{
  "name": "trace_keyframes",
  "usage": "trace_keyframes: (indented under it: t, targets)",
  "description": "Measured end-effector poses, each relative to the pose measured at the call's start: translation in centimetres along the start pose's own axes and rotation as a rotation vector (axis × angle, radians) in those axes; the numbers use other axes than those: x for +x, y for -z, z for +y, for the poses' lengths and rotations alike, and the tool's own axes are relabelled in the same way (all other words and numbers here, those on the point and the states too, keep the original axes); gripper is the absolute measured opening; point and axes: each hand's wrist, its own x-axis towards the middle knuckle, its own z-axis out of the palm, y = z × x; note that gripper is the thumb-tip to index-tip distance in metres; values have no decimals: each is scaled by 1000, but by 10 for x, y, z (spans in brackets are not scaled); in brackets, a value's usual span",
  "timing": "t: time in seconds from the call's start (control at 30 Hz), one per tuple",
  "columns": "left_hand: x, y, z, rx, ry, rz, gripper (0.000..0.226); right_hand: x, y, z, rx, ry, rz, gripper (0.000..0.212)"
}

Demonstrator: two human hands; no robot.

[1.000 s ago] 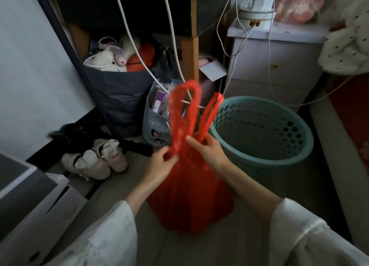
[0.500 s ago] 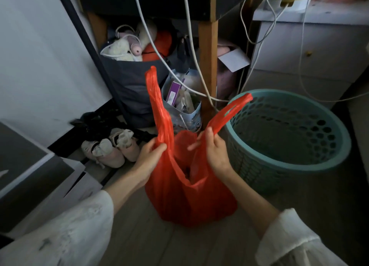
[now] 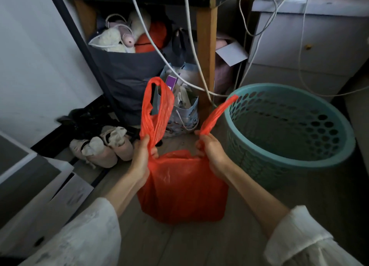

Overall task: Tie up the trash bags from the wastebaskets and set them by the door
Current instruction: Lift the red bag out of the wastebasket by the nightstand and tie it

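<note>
**Q:** Where is the trash bag in relation to the hands?

**A:** The red plastic trash bag (image 3: 182, 188) sits on the pale wood-look floor (image 3: 199, 243), directly below and between both hands. Its two handle loops rise up through the hands, one on each side, held well apart.

**Q:** What is each hand doing?

**A:** The left hand (image 3: 142, 156) is closed around the base of the left handle loop (image 3: 156, 108), fingers and thumb curled round the gathered plastic. The right hand (image 3: 211, 150) grips the base of the right handle loop (image 3: 218, 113) the same way, in a fist. Loose white sleeves cover both forearms lower down.

**Q:** How does the bag look?

**A:** It is thin, bright red and slightly see-through, with a crinkled surface. The body is full and rounded, and the mouth is drawn fairly flat between the two hands. The left loop stands upright and open; the right one is twisted into a narrow strip that leans outward toward the basket. The handles are not knotted.

**Q:** What is close by?

**A:** A teal perforated plastic wastebasket (image 3: 289, 146) stands just beside the bag on the right. Behind are a printed paper gift bag (image 3: 184, 116), a dark fabric bin of plush toys (image 3: 127, 70), and a wooden table leg (image 3: 205, 52) with white cables hanging past it. A pair of pale slippers (image 3: 103, 148) lies to the left.
</note>
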Motion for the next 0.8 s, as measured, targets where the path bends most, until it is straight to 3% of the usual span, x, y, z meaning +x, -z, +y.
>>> trace_keyframes:
  t: [0.1, 0.27, 0.43, 0.53, 0.6, 0.63, 0.7, 0.8]
  targets:
    - [2, 7, 1, -27, 104, -67, 28, -4, -5, 4, -9, 3, -8, 23]
    - [3, 9, 1, -49, 26, -68, 23, -4, -5, -2, 106, -15, -107, 22]
    - [-3, 5, 1, -192, 81, -289, 22, -5, -4, 1, -208, -125, 18, 35]
    - [-9, 3, -1, 209, -53, -351, 18, -6, -4, 1, -168, -114, -126, 27]
    - [-12, 2, 1, 522, -254, -348, 19, -9, -4, 0, -296, -62, -316, 12]
    - [-12, 3, 0, 675, -370, -359, 21, -9, -2, 3, -349, -48, -387, 27]
    - [-15, 5, -2, 935, -534, -403, 20, -9, -5, 6, -362, -32, -339, 52]
    - [-19, 4, -5, 1067, -546, -515, 15, -7, -11, 2, -80, -56, -90, 55]
